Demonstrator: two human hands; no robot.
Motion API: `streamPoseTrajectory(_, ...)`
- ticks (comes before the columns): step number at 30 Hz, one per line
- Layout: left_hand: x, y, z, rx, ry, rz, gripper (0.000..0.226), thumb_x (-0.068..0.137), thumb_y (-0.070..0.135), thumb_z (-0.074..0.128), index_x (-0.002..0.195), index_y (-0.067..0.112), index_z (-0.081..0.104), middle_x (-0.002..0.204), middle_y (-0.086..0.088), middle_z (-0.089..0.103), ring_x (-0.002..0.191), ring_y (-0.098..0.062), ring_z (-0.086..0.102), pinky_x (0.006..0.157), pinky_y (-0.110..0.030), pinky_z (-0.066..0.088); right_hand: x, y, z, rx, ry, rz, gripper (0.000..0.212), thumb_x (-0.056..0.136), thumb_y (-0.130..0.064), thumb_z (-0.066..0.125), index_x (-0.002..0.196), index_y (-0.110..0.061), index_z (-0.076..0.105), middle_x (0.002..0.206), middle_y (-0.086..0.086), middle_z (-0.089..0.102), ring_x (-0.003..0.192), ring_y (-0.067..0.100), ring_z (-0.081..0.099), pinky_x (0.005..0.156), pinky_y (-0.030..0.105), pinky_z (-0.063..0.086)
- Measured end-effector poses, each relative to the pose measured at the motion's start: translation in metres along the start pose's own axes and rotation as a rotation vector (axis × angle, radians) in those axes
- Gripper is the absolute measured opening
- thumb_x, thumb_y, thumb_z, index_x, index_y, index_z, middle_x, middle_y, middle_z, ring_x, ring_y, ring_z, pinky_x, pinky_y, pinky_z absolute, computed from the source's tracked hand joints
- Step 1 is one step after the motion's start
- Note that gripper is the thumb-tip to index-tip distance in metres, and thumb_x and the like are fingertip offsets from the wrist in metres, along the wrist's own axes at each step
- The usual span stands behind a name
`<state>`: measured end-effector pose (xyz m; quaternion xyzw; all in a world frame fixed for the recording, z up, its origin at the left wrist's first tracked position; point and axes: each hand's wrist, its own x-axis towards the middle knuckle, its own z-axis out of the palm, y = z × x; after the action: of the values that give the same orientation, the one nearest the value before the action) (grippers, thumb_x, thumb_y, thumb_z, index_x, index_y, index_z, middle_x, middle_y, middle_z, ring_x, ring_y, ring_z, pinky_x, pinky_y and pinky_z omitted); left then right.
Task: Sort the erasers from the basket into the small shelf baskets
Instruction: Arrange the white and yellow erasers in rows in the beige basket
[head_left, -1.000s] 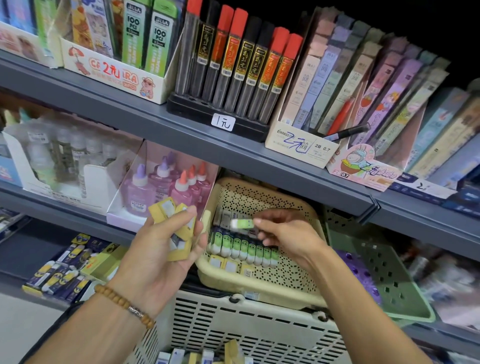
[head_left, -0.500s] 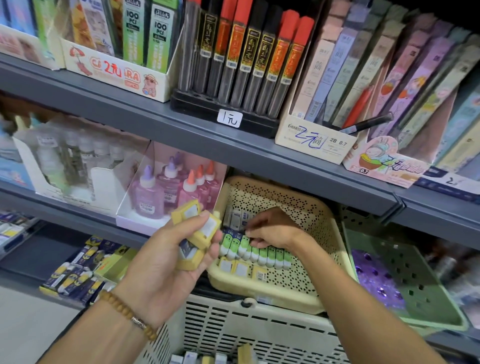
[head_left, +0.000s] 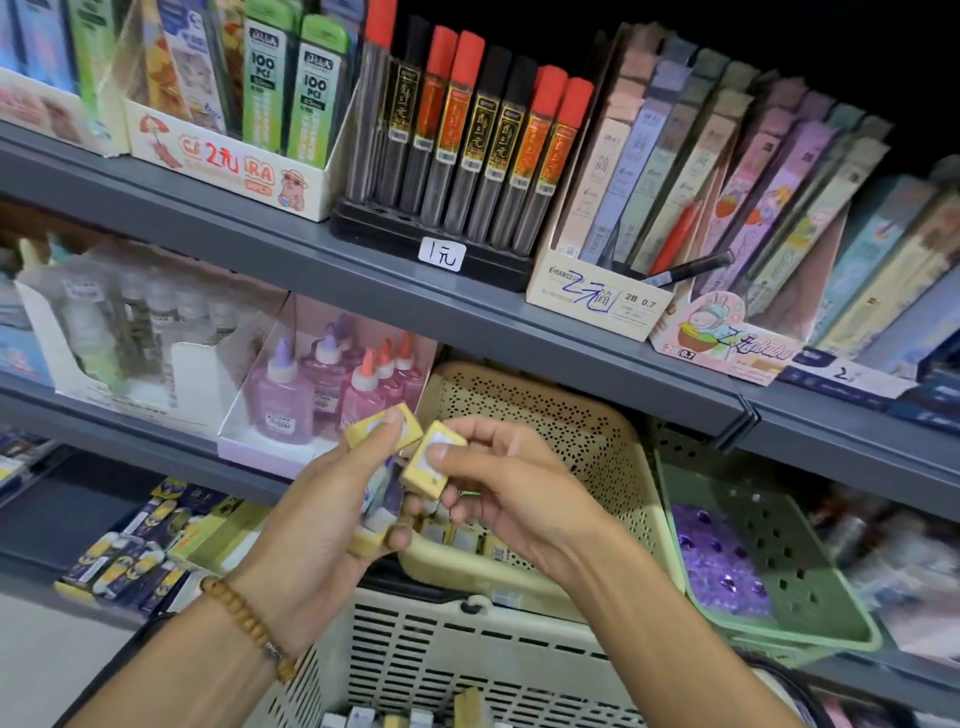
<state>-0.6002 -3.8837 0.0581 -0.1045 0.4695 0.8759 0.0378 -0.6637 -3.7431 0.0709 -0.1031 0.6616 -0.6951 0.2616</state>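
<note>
A: What are we holding?

B: Our right hand (head_left: 514, 493) pinches one small yellow block eraser with a white label (head_left: 430, 466) between thumb and fingers, at 12 o'clock from our wrists, over the front of the cream perforated plastic shelf basket (head_left: 587, 441). Our left hand (head_left: 322, 519), wearing a brown wooden bead bracelet (head_left: 249, 623), is curled round a handful of similar yellow wrapped erasers (head_left: 384, 423), the thumb pressing the top one.

A: And the surroundings?

B: We face grey metal shop shelves (head_left: 311, 254). On the upper one, at 12 o'clock, stand clear lead tubes with red and black caps (head_left: 467, 150) in a black tray.

A: The containers?

B: The cream basket holds a row of small packets along its front, mostly hidden by our hands. At 3 o'clock a green perforated plastic basket (head_left: 810, 613) holds purple pieces (head_left: 717, 561). At 6 o'clock the white slotted plastic carrying basket (head_left: 467, 654) shows a few erasers at its bottom. At 10 o'clock, pink glue bottles (head_left: 332, 384) sit in a box.
</note>
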Motion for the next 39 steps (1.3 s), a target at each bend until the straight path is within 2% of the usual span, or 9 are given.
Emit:
streamPoseTrajectory(5, 0.002, 0.002, 0.000, 0.176, -0.036, 0.018, 0.029, 0.074, 0.046, 0.068, 0.082, 0.020, 0.077, 0.071, -0.006, 0.059, 0.059, -0.011, 0.055, 0.044, -0.023, 0.038, -0.001, 0.001, 0.001, 0.071, 0.013, 0.008, 0.019, 0.093, -0.007, 0.062, 0.112, -0.006, 0.065, 0.069, 0.007, 0.065, 0.050, 0.012, 0.059, 0.045, 0.019, 0.051)
streamPoseTrajectory(10, 0.002, 0.002, -0.004, 0.244, -0.125, -0.051, 0.055, 0.070, 0.045, 0.072, 0.103, 0.002, 0.069, 0.079, -0.009, 0.063, 0.061, -0.012, 0.054, 0.042, -0.021, 0.039, -0.003, 0.000, -0.001, -0.043, -0.001, 0.001, 0.005, 0.091, -0.017, 0.067, 0.092, -0.014, 0.071, 0.063, 0.003, 0.062, 0.044, 0.009, 0.052, 0.039, 0.017, 0.043)
streamPoseTrajectory(16, 0.000, -0.001, -0.002, 0.242, -0.136, -0.122, 0.030, 0.075, 0.016, 0.071, 0.101, 0.000, 0.068, 0.087, -0.013, 0.059, 0.058, -0.011, 0.053, 0.040, -0.020, 0.038, 0.001, -0.002, -0.028, -0.025, 0.036, 0.057, 0.011, 0.089, -0.021, 0.068, 0.082, -0.016, 0.075, 0.063, -0.001, 0.063, 0.041, 0.004, 0.044, 0.036, 0.014, 0.030)
streamPoseTrajectory(20, 0.002, -0.002, 0.000, 0.170, -0.022, -0.072, 0.018, 0.090, 0.007, 0.059, 0.106, 0.003, 0.066, 0.085, -0.010, 0.059, 0.057, -0.011, 0.053, 0.041, -0.021, 0.041, -0.005, 0.003, -0.081, -0.567, 0.331, 0.206, 0.015, 0.087, -0.031, 0.073, 0.095, -0.019, 0.069, 0.060, -0.007, 0.060, 0.047, 0.005, 0.045, 0.043, 0.018, 0.034)
streamPoseTrajectory(23, 0.005, -0.002, 0.000, 0.101, 0.027, -0.044, 0.018, 0.090, 0.010, 0.059, 0.104, 0.007, 0.069, 0.082, -0.007, 0.063, 0.056, -0.010, 0.057, 0.045, -0.022, 0.043, -0.009, 0.006, -0.108, -1.012, 0.212, 0.384, 0.015, 0.088, -0.038, 0.070, 0.092, -0.024, 0.068, 0.073, -0.008, 0.059, 0.057, 0.005, 0.049, 0.053, 0.020, 0.037)
streamPoseTrajectory(26, 0.005, -0.003, -0.001, 0.033, 0.037, -0.052, 0.022, 0.088, 0.009, 0.059, 0.107, 0.008, 0.070, 0.079, -0.005, 0.063, 0.058, -0.013, 0.059, 0.047, -0.022, 0.046, -0.005, 0.016, -0.105, -1.085, 0.033, 0.516, 0.014, 0.089, -0.036, 0.070, 0.089, -0.022, 0.071, 0.084, -0.001, 0.066, 0.057, 0.006, 0.054, 0.055, 0.022, 0.046)
streamPoseTrajectory(30, 0.004, -0.006, -0.001, -0.064, -0.004, -0.027, 0.035, 0.077, 0.010, 0.061, 0.112, 0.008, 0.068, 0.079, -0.004, 0.060, 0.065, -0.015, 0.058, 0.051, -0.025, 0.046, -0.002, 0.038, -0.092, -1.157, 0.152, 0.455, 0.019, 0.080, -0.033, 0.079, 0.094, -0.022, 0.071, 0.103, -0.007, 0.063, 0.098, 0.014, 0.057, 0.085, 0.030, 0.046)
streamPoseTrajectory(34, 0.006, -0.004, 0.000, -0.098, -0.019, 0.013, 0.037, 0.073, 0.012, 0.062, 0.109, 0.010, 0.069, 0.076, -0.002, 0.062, 0.067, -0.014, 0.059, 0.052, -0.023, 0.048, -0.005, 0.037, -0.091, -1.272, 0.333, 0.393, 0.030, 0.071, -0.029, 0.086, 0.090, -0.024, 0.063, 0.096, -0.003, 0.062, 0.086, 0.016, 0.060, 0.074, 0.028, 0.049)
streamPoseTrajectory(39, 0.004, -0.007, 0.004, -0.146, -0.026, -0.001, 0.025, 0.089, 0.003, 0.054, 0.108, 0.008, 0.069, 0.076, -0.001, 0.065, 0.071, -0.015, 0.059, 0.052, -0.023, 0.051, -0.007, 0.034, -0.095, -1.177, 0.208, 0.421, 0.010, 0.079, -0.016, 0.080, 0.080, -0.020, 0.071, 0.081, -0.007, 0.068, 0.074, 0.009, 0.064, 0.060, 0.016, 0.047)
